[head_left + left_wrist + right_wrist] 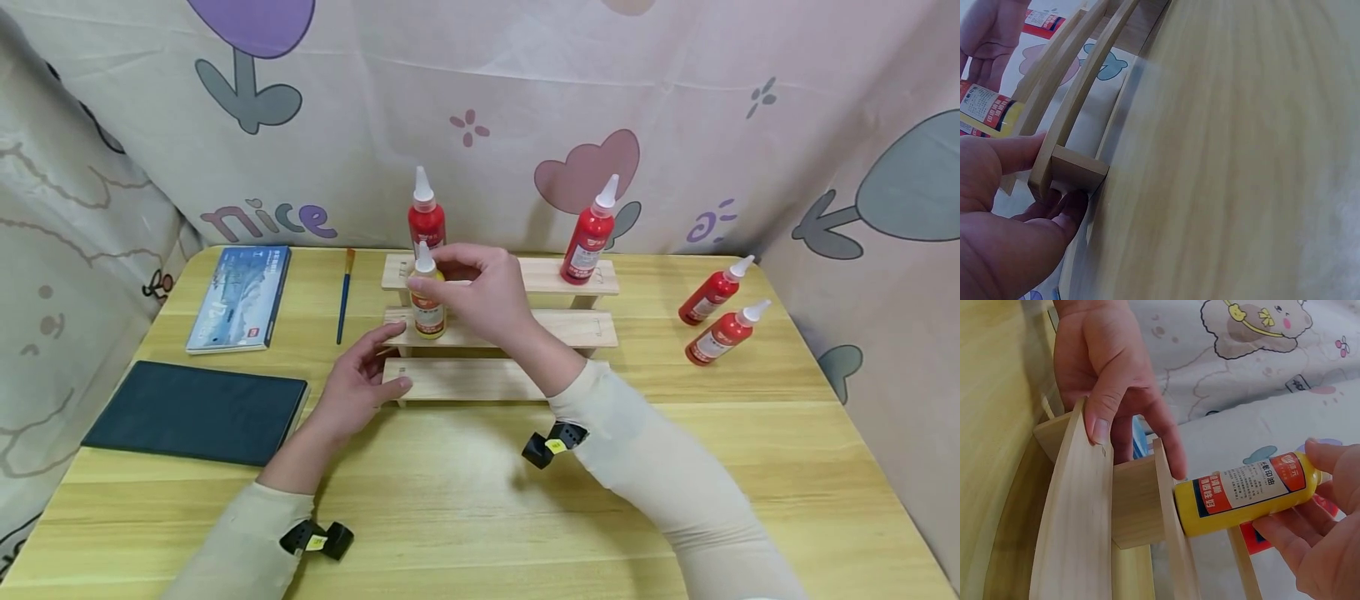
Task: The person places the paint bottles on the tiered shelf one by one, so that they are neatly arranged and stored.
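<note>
My right hand [491, 296] pinches a yellow bottle [429, 317] with a white pointed cap near its top. The bottle stands upright at the left end of the middle step of a three-tier wooden rack [480, 379]; in the right wrist view its base meets that step. At the rack's left end, my left hand [356, 383] grips the lowest step. Its thumb [1019, 153] lies on the board and its fingers curl at the end support. Two red bottles stand on the top step: one red bottle [426, 221] behind the yellow one, another red bottle [588, 242] at the right.
Right of the rack, two more red bottles, an upper red bottle [708, 298] and a lower red bottle [722, 337], stand on the table [465, 500]. Left of it are a paintbrush [345, 300], a blue-white book [240, 296] and a dark notebook [198, 412]. A patterned curtain [420, 92] hangs behind.
</note>
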A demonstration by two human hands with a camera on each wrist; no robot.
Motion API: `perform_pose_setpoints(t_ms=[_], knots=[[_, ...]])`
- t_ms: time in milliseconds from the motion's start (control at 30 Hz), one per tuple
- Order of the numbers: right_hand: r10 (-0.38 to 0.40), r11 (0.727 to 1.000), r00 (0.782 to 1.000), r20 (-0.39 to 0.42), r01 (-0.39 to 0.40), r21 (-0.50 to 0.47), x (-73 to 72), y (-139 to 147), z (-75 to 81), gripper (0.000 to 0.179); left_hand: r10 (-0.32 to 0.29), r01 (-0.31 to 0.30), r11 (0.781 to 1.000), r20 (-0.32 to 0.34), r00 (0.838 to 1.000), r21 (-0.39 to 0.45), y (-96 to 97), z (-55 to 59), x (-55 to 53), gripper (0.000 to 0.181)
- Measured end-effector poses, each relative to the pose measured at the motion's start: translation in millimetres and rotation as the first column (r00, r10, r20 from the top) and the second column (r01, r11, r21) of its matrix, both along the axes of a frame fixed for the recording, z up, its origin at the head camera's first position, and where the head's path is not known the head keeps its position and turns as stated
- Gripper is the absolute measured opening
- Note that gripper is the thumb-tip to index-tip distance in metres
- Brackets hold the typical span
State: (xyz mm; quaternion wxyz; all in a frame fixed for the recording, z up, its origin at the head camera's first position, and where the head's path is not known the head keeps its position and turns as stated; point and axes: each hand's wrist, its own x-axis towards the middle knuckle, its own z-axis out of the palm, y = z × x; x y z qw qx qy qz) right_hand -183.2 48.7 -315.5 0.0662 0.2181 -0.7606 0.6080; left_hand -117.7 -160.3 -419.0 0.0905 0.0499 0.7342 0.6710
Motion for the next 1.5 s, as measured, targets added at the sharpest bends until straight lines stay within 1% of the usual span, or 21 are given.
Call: perform_pose_setpoints(t_ms=[367,467,567,767,900,1000,1167,1333,1500], knots=[[0.009,1.000,0.999,-0.044,-0.008,0.024,3.7,-2.9,-3.4,0.033,0.003,-0.003,1.000,-0.004,1.000,-0.009,-1.0,-1.2,0.0,0.072],[0.019,0.999,0.997,-0.069,-0.017,0.030,6.7,-0.1,-3.4,0.035,0.002,-0.002,1.000,-0.009,1.000,-0.012,-1.0,-0.8,0.6,0.072],[0.013,0.998,0.995,-0.095,-0.008,0.054,12.1,6.9,-3.6,0.039,-0.001,0.001,1.000,-0.014,1.000,-0.008,-1.0,-0.6,0.7,0.071],[-0.020,0.994,0.993,-0.120,0.033,0.105,29.1,28.7,-4.6,0.040,0.002,-0.002,1.000,-0.010,1.000,-0.007,-0.5,-0.1,0.7,0.072],[-0.025,0.992,0.993,-0.117,0.039,0.117,43.0,45.3,-4.0,0.039,0.004,-0.004,1.000,-0.013,1.000,-0.007,0.0,-1.5,-0.4,0.072],[-0.032,0.994,0.993,-0.117,0.043,0.096,52.7,58.2,-5.6,0.038,0.004,-0.004,1.000,-0.015,1.000,-0.012,0.5,-2.7,-1.0,0.072],[-0.052,0.998,0.991,-0.126,0.056,0.028,66.4,81.9,-11.9,0.037,0.009,-0.009,1.000,-0.013,1.000,-0.018,0.6,-2.0,-0.3,0.072],[-0.114,0.993,0.988,-0.100,0.117,0.026,80.3,108.3,-17.5,0.035,0.013,-0.013,1.000,-0.012,1.000,-0.014,1.0,-1.3,0.3,0.071],[-0.194,0.981,0.979,-0.061,0.195,0.015,92.4,136.8,-23.2,0.034,0.008,-0.009,1.000,-0.018,1.000,-0.013,0.6,-2.3,0.6,0.072]])
